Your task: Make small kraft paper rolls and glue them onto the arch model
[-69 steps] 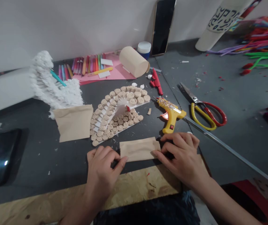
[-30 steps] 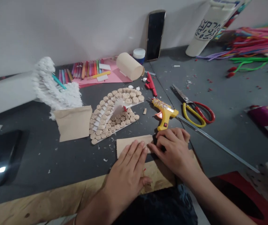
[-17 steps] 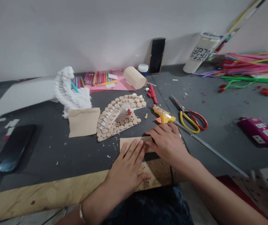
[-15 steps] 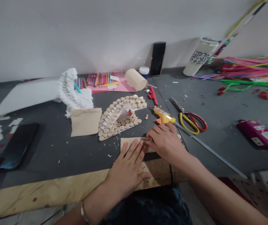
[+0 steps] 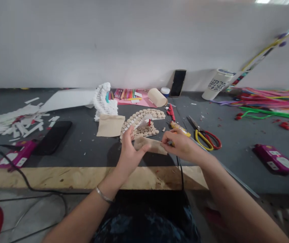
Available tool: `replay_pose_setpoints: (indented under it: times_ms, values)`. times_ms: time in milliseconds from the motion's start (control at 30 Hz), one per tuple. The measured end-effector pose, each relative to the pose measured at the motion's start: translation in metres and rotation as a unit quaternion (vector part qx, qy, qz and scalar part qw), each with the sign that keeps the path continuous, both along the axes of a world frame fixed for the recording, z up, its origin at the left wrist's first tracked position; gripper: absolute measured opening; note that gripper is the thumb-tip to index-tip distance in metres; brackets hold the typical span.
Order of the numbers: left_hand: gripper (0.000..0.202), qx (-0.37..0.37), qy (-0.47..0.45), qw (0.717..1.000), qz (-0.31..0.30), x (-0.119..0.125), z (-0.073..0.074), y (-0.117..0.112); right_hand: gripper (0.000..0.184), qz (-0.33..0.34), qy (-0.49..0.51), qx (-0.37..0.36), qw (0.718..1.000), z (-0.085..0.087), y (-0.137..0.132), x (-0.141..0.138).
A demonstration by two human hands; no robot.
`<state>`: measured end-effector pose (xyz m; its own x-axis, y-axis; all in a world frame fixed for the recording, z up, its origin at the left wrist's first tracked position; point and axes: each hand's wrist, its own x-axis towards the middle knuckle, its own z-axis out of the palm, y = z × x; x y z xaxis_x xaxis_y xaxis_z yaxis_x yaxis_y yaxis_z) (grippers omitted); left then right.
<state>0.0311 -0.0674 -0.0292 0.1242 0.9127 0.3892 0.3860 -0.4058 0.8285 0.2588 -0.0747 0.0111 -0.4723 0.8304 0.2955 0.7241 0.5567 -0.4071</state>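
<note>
A small folded tan paper strip [image 5: 151, 145] hangs just above the dark table, held at both ends. My left hand [image 5: 129, 152] pinches its left end, fingers closed round it. My right hand [image 5: 181, 145] pinches the right end. Just behind the strip lies an arch-shaped piece covered with small rolled tan paper discs [image 5: 141, 121]. A yellow glue gun [image 5: 180, 128] lies partly hidden behind my right hand. A flat tan paper sheet [image 5: 110, 125] rests left of the arch.
Red-and-yellow scissors [image 5: 205, 135] and a long metal ruler lie to the right. A white fringed paper shape [image 5: 104, 101], markers, a paper roll [image 5: 157, 97], two phones [image 5: 178, 82], purple boxes [image 5: 276, 160], pipe cleaners and white scraps surround. A black cable [image 5: 28, 184] crosses the plywood edge.
The strip lay flat under both hands before; now both hands have lifted it off the table, pinched at its ends. The view has pulled back and tilted up.
</note>
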Motion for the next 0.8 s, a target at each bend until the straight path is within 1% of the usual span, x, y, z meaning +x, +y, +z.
replay_pose_setpoints:
  times_ms: [33, 67, 100, 167, 200, 233, 267, 333, 367, 400, 433, 533, 600, 700, 800]
  values:
    - [0.088, -0.043, -0.034, 0.999, -0.001, 0.0, 0.004, 0.004, 0.011, 0.004, 0.011, 0.01, 1.0, 0.004, 0.0, -0.001]
    - [0.088, -0.099, -0.072, 0.992, -0.012, -0.001, 0.009, 0.007, 0.011, 0.005, 0.022, 0.018, 1.0, 0.007, 0.0, -0.002]
    - [0.082, -0.164, -0.115, 0.979, -0.032, -0.001, 0.013, 0.01, 0.01, 0.003, 0.035, 0.021, 0.999, 0.009, 0.001, -0.002]
    - [0.058, -0.286, -0.201, 0.933, -0.083, -0.002, 0.02, 0.015, 0.009, -0.009, 0.082, 0.003, 0.997, 0.01, 0.005, -0.002]
    - [0.049, -0.317, -0.232, 0.914, -0.098, -0.001, 0.023, 0.016, 0.009, -0.021, 0.134, -0.027, 0.99, 0.009, 0.007, -0.003]
    - [0.043, -0.33, -0.258, 0.902, -0.103, 0.0, 0.025, 0.018, 0.009, -0.037, 0.205, -0.067, 0.976, 0.008, 0.011, -0.004]
    - [0.04, -0.325, -0.28, 0.898, -0.098, 0.001, 0.026, 0.019, 0.014, -0.057, 0.284, -0.107, 0.951, 0.005, 0.014, -0.005]
    - [0.039, -0.295, -0.327, 0.895, -0.071, 0.007, 0.026, 0.021, 0.035, -0.09, 0.422, -0.167, 0.886, -0.001, 0.018, -0.011]
    - [0.04, -0.281, -0.351, 0.892, -0.057, 0.012, 0.025, 0.022, 0.044, -0.098, 0.46, -0.183, 0.863, -0.005, 0.019, -0.015]
    - [0.041, -0.267, -0.372, 0.888, -0.044, 0.017, 0.024, 0.022, 0.05, -0.101, 0.483, -0.197, 0.847, -0.009, 0.018, -0.02]
    - [0.042, -0.255, -0.39, 0.884, -0.033, 0.022, 0.023, 0.021, 0.052, -0.097, 0.493, -0.215, 0.837, -0.012, 0.016, -0.026]
    - [0.039, -0.226, -0.423, 0.877, -0.009, 0.039, 0.019, 0.017, 0.052, -0.08, 0.529, -0.284, 0.796, -0.023, 0.006, -0.048]
    - [0.035, -0.209, -0.435, 0.876, 0.005, 0.047, 0.017, 0.011, 0.051, -0.083, 0.562, -0.308, 0.763, -0.029, 0.002, -0.063]
    - [0.032, -0.179, -0.444, 0.877, 0.024, 0.054, 0.013, 0.004, 0.052, -0.113, 0.632, -0.299, 0.706, -0.037, 0.002, -0.079]
    - [0.03, -0.157, -0.447, 0.88, 0.038, 0.053, 0.008, -0.001, 0.05, -0.141, 0.689, -0.272, 0.657, -0.04, 0.005, -0.084]
